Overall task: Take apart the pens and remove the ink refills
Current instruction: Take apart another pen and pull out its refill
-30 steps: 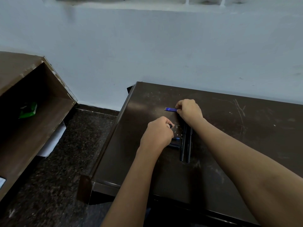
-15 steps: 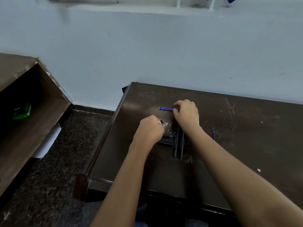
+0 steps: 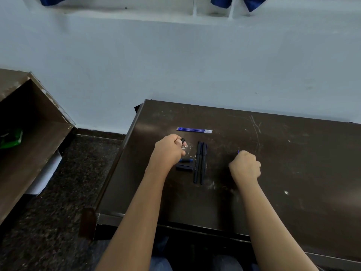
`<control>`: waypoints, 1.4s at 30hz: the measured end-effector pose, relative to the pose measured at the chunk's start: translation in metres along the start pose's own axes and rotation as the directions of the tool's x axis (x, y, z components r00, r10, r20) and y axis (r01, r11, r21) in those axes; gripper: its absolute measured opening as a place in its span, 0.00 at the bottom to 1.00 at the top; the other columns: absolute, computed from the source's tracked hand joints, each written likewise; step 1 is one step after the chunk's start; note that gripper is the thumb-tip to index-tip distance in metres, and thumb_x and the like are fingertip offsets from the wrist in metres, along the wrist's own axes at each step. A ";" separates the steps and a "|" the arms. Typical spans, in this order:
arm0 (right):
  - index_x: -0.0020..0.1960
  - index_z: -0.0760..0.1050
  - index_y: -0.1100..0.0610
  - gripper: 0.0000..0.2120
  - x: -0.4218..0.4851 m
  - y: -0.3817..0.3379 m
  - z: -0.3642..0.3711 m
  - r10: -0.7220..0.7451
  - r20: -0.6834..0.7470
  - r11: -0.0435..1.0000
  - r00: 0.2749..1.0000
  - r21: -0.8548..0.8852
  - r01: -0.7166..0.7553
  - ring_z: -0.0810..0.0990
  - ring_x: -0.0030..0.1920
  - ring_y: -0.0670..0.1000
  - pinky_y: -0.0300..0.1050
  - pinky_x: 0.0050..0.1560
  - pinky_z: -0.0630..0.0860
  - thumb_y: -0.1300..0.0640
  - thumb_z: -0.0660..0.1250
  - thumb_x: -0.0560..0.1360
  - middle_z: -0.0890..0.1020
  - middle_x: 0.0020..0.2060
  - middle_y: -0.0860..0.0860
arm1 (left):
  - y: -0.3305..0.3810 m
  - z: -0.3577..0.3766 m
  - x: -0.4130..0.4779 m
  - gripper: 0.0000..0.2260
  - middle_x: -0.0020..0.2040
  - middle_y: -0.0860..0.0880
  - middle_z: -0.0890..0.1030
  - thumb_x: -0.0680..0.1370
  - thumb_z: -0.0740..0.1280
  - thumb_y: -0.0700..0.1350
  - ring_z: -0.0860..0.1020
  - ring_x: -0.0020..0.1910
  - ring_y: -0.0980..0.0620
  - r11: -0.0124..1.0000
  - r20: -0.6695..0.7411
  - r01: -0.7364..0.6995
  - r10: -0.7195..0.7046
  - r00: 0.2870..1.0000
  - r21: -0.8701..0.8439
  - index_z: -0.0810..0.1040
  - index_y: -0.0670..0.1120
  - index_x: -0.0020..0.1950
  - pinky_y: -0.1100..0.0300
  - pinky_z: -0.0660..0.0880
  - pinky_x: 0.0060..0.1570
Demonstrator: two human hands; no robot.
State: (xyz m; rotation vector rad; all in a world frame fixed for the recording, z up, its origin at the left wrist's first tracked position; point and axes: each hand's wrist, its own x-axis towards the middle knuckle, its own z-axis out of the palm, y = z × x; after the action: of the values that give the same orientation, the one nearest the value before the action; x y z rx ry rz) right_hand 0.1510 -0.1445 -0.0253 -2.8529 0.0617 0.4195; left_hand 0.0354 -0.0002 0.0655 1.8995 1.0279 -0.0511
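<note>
Blue ink refills [image 3: 194, 130] lie side by side across the far part of the dark table [image 3: 293, 153]. Two dark pen barrels [image 3: 200, 163] lie parallel, pointing away from me, between my hands. Left of them rest two short black pen pieces [image 3: 184, 168], one with a blue end [image 3: 187, 159]. My left hand [image 3: 169, 150] is a fist just left of the barrels, pinching a small black pen piece [image 3: 182, 141] at the fingertips. My right hand [image 3: 245, 166] is a fist on the table right of the barrels; a thin blue pen tip [image 3: 238, 151] sticks out of its top.
The table's left edge [image 3: 125, 153] drops to a speckled dark floor [image 3: 68, 192]. An open brown shelf [image 3: 29, 143] stands at the left with a green packet [image 3: 10, 138] inside and white paper [image 3: 46, 173] below. A pale wall [image 3: 195, 65] runs behind the table.
My right hand left the refills at the far side and moved right and nearer, closing on a thin blue pen. My left hand kept its black piece and barely moved.
</note>
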 end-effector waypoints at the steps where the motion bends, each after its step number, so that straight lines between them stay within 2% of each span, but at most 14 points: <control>1: 0.64 0.70 0.65 0.18 0.001 0.002 0.000 0.017 0.037 1.000 0.999 0.001 -0.017 0.73 0.62 0.64 0.55 0.56 0.74 0.62 0.64 0.75 0.75 0.62 0.62 | -0.001 0.000 0.000 0.13 0.57 0.46 0.79 0.81 0.58 0.40 0.74 0.45 0.55 1.000 0.002 0.001 -0.001 1.000 0.006 0.75 0.45 0.63 0.65 0.69 0.41; 9: 0.65 0.69 0.68 0.20 0.004 -0.001 0.004 0.019 0.098 1.000 0.995 0.006 -0.020 0.78 0.58 0.64 0.54 0.52 0.76 0.66 0.62 0.74 0.76 0.59 0.61 | -0.001 -0.004 0.001 0.12 0.60 0.44 0.77 0.79 0.60 0.37 0.75 0.59 0.47 0.997 0.036 0.041 -0.043 0.998 0.058 0.75 0.45 0.62 0.56 0.73 0.55; 12: 0.58 0.73 0.66 0.15 0.010 -0.003 -0.003 -0.012 0.182 0.993 0.983 0.117 -0.009 0.80 0.54 0.62 0.53 0.52 0.79 0.64 0.65 0.72 0.78 0.55 0.61 | 0.000 -0.005 0.000 0.12 0.60 0.44 0.77 0.80 0.59 0.37 0.76 0.59 0.47 0.998 0.036 0.024 -0.026 0.999 0.052 0.75 0.45 0.62 0.56 0.73 0.54; 14: 0.49 0.76 0.65 0.10 0.016 -0.007 -0.011 -0.030 0.261 0.959 0.965 0.279 -0.046 0.82 0.45 0.59 0.50 0.47 0.80 0.62 0.68 0.69 0.80 0.46 0.60 | 0.000 -0.004 0.000 0.12 0.60 0.44 0.77 0.80 0.59 0.37 0.76 0.59 0.46 0.999 0.041 0.019 -0.021 0.999 0.046 0.76 0.45 0.61 0.55 0.73 0.54; 16: 0.42 0.77 0.67 0.07 0.017 -0.015 -0.021 -0.094 0.334 0.810 0.938 0.573 -0.122 0.78 0.36 0.55 0.47 0.39 0.76 0.63 0.68 0.68 0.79 0.39 0.61 | -0.001 -0.003 0.001 0.12 0.60 0.44 0.78 0.79 0.61 0.37 0.76 0.58 0.46 0.999 0.049 0.017 -0.019 0.999 0.035 0.76 0.46 0.61 0.56 0.73 0.53; 18: 0.37 0.75 0.65 0.05 0.011 -0.024 -0.032 -0.205 0.304 0.524 0.930 0.837 -0.158 0.76 0.31 0.51 0.41 0.34 0.74 0.66 0.65 0.72 0.78 0.36 0.61 | -0.002 -0.003 0.003 0.12 0.60 0.44 0.78 0.79 0.62 0.38 0.77 0.57 0.46 1.000 0.052 0.018 -0.019 0.998 0.022 0.77 0.46 0.60 0.57 0.73 0.51; 20: 0.41 0.73 0.63 0.06 -0.003 -0.032 -0.043 -0.289 0.188 0.256 0.939 0.960 -0.113 0.78 0.33 0.49 0.37 0.35 0.78 0.68 0.62 0.76 0.78 0.36 0.57 | -0.002 -0.004 0.004 0.12 0.59 0.44 0.78 0.78 0.62 0.38 0.77 0.58 0.47 1.000 0.053 0.020 -0.021 0.998 0.015 0.77 0.46 0.61 0.56 0.73 0.53; 23: 0.47 0.70 0.61 0.05 -0.025 -0.042 -0.052 -0.334 0.053 0.072 0.941 0.997 -0.031 0.81 0.35 0.48 0.37 0.38 0.80 0.69 0.60 0.77 0.79 0.39 0.56 | -0.004 -0.005 0.005 0.13 0.60 0.44 0.78 0.78 0.62 0.37 0.76 0.58 0.46 1.000 0.059 0.019 -0.019 0.998 0.008 0.77 0.46 0.61 0.55 0.73 0.55; 26: 0.48 0.71 0.59 0.06 -0.039 -0.052 -0.054 -0.383 0.010 0.090 0.924 0.996 0.027 0.82 0.36 0.50 0.38 0.40 0.81 0.69 0.61 0.77 0.80 0.41 0.57 | -0.006 -0.003 0.006 0.12 0.59 0.44 0.79 0.77 0.63 0.37 0.77 0.57 0.46 1.000 0.061 0.009 -0.010 0.998 0.010 0.77 0.46 0.60 0.56 0.73 0.52; 32: 0.45 0.71 0.56 0.08 -0.050 -0.057 -0.050 -0.447 -0.050 0.249 0.893 0.952 0.177 0.81 0.35 0.51 0.43 0.41 0.80 0.69 0.61 0.75 0.81 0.38 0.58 | -0.007 -0.004 0.009 0.11 0.56 0.45 0.79 0.78 0.62 0.37 0.73 0.46 0.53 1.000 0.060 -0.006 0.007 0.998 -0.019 0.77 0.45 0.58 0.60 0.70 0.46; 35: 0.46 0.72 0.57 0.07 -0.051 -0.059 -0.044 -0.500 -0.054 0.291 0.864 0.930 0.226 0.81 0.36 0.52 0.45 0.42 0.80 0.68 0.63 0.75 0.81 0.37 0.57 | -0.007 -0.005 0.007 0.11 0.58 0.44 0.79 0.78 0.62 0.37 0.77 0.53 0.47 1.000 0.060 -0.009 0.010 0.998 -0.010 0.77 0.45 0.58 0.57 0.72 0.50; 37: 0.47 0.74 0.56 0.05 -0.047 -0.060 -0.039 -0.527 -0.046 0.376 0.848 0.883 0.282 0.80 0.38 0.51 0.49 0.43 0.80 0.65 0.65 0.75 0.81 0.37 0.56 | -0.005 -0.007 0.007 0.12 0.59 0.43 0.78 0.79 0.61 0.37 0.76 0.57 0.46 1.000 0.072 -0.006 0.005 0.997 0.003 0.76 0.45 0.60 0.57 0.72 0.52; 39: 0.47 0.77 0.54 0.05 -0.043 -0.061 -0.034 -0.545 -0.041 0.458 0.837 0.822 0.338 0.79 0.39 0.50 0.53 0.47 0.79 0.62 0.66 0.74 0.80 0.36 0.51 | -0.006 -0.008 0.009 0.12 0.59 0.44 0.78 0.80 0.60 0.38 0.77 0.54 0.48 1.000 0.048 -0.014 0.014 0.999 0.008 0.76 0.45 0.61 0.59 0.73 0.48; 42: 0.47 0.79 0.54 0.04 -0.043 -0.065 -0.024 -0.569 -0.029 0.495 0.822 0.786 0.371 0.76 0.38 0.46 0.51 0.49 0.78 0.60 0.66 0.74 0.78 0.33 0.44 | -0.013 -0.009 0.009 0.09 0.54 0.46 0.80 0.80 0.58 0.40 0.76 0.45 0.53 0.999 -0.042 -0.048 0.047 0.998 -0.019 0.77 0.47 0.55 0.63 0.71 0.38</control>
State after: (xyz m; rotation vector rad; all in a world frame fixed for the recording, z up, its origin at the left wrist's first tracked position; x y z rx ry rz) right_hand 0.1219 -0.0878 0.0250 -1.8232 -0.4825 0.4583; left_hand 0.0298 0.0147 0.0572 1.9129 1.0073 0.0264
